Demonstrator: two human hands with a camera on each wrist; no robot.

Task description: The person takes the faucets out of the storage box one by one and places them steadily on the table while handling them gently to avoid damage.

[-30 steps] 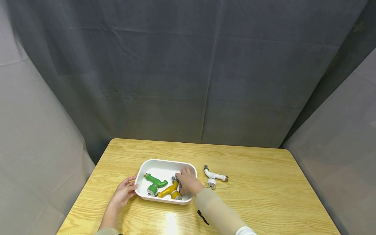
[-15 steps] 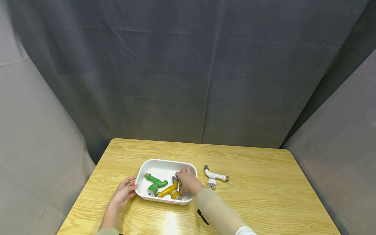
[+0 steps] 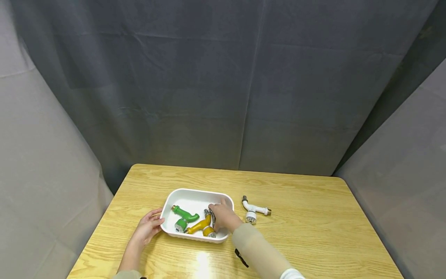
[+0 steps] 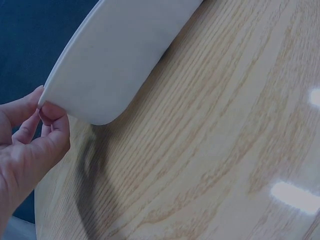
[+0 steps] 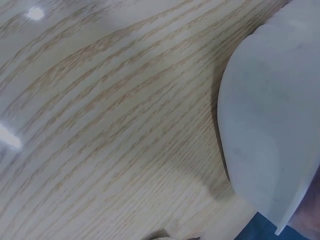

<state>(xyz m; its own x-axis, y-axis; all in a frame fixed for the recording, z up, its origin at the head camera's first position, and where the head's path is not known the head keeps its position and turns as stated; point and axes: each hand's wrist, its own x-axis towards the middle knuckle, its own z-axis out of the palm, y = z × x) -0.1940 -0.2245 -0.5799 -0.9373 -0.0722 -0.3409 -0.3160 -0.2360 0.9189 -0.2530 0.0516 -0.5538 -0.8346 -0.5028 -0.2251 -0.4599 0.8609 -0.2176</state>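
A white plastic tray stands on the table with several taps in it. My left hand pinches its left rim between thumb and fingers, plain in the left wrist view, where the tray's outer wall shows. A green tap lies at the tray's left, and a yellow tap lies in front of the middle. Reaching over the right rim, my right hand holds a silver tap, mostly hidden under the fingers. The right wrist view has mainly the tray's wall.
To the right of the tray, a white tap with a dark spout tip lies on the wooden table. A dark grey curtain hangs behind the table's far edge, with pale cloth at the sides.
The right hand's fingers shift slightly inside the tray around the silver tap. The left hand, the tray and the other taps stay in place.
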